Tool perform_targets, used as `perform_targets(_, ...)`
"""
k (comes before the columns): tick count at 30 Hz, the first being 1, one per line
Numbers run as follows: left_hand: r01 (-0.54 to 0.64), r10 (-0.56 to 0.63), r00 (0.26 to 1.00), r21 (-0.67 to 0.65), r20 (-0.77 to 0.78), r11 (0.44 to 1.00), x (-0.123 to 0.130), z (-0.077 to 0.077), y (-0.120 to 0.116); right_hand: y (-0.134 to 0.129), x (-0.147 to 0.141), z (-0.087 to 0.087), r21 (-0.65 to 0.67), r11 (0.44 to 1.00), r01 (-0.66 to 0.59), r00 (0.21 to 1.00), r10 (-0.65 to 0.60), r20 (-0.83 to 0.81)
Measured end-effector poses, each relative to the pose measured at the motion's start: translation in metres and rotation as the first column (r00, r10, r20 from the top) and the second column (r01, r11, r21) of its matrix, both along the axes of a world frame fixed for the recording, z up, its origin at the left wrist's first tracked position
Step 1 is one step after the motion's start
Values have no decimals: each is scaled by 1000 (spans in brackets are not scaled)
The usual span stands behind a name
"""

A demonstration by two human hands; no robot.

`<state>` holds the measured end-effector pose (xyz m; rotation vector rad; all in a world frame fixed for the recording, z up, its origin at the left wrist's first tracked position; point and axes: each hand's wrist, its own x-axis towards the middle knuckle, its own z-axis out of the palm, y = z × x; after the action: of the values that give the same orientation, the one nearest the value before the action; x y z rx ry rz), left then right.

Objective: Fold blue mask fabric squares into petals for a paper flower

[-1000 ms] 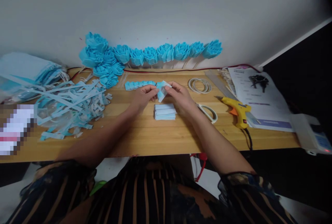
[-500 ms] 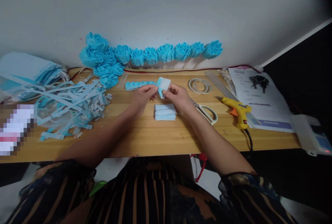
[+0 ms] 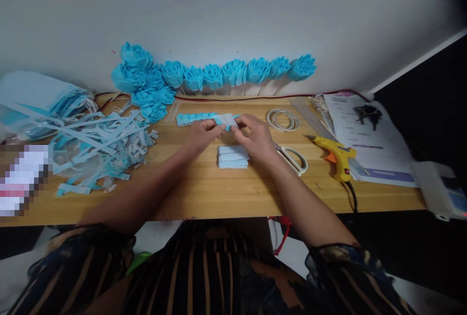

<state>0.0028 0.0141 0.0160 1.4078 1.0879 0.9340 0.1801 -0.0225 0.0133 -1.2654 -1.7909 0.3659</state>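
Note:
Between my two hands is a small blue and white fabric piece [image 3: 226, 120], folded lower than a square. My left hand [image 3: 205, 135] pinches its left side, and my right hand [image 3: 253, 135] pinches its right side. Just behind my left fingers lies a row of folded blue pieces [image 3: 189, 118]. A stack of pale blue fabric pieces [image 3: 232, 157] sits below the hands, close to my right wrist. White-handled scissors [image 3: 297, 159] lie right of my right wrist, their blades partly hidden.
Blue fabric flowers [image 3: 234, 72] line the wall. Strip scraps [image 3: 105, 147] and bagged masks [image 3: 47, 101] are at left. At right are a coiled cord [image 3: 283, 120], a yellow glue gun [image 3: 340, 157], papers [image 3: 359, 135] and keys [image 3: 368, 113].
The fabric piece has gone from an upright square to a lower, folded shape. My fingers have shifted around it, and the view has moved slightly.

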Motion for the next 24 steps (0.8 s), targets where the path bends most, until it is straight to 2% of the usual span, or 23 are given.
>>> perform_targets(4,15,-9,996,-68,91,998,1,-5,1,-3,0,1,-91,995,-30,960,4,-279)
perform_targets(6,5,11,988,-105,155,994,1,-8,3,-4,0,5,-129,990,-60,937,12,-350)
perform_targets(11,4,30,967,-134,252,991,0,-10,4,-7,0,11,-165,983,-84,949,28,-313)
perform_targets(15,24,1,971,-103,239,994,1,-11,2,-5,-3,7,-189,981,-38,961,-15,-276)
perform_targets(20,56,-19,967,-142,253,988,2,-10,1,-2,-2,2,-155,988,10,958,-53,-281)
perform_targets(24,66,-13,961,-183,277,981,1,-8,3,-1,1,2,-89,996,11,974,-31,-225)
